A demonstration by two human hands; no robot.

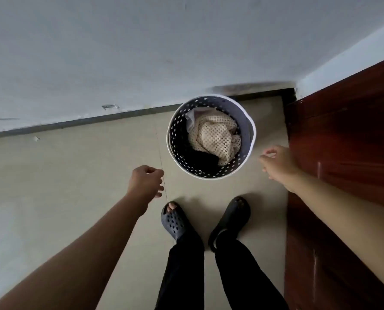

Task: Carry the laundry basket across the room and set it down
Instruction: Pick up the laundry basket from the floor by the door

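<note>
A round white perforated laundry basket (247, 121) stands on the beige floor near the wall corner. Inside lie a cream mesh cloth (215, 136) and dark clothes (200, 159). My left hand (146, 181) hovers below and to the left of the basket, fingers loosely curled, holding nothing. To the right of the basket, my right hand (276, 161) reaches forward with its fingers apart and is also empty. Neither hand touches the basket.
A dark red wooden door or cabinet (343, 153) fills the right side, close to the basket. A white wall (141, 52) with a grey skirting runs behind. My feet in dark slippers (175, 220) stand just short of the basket. Bare floor lies to the left.
</note>
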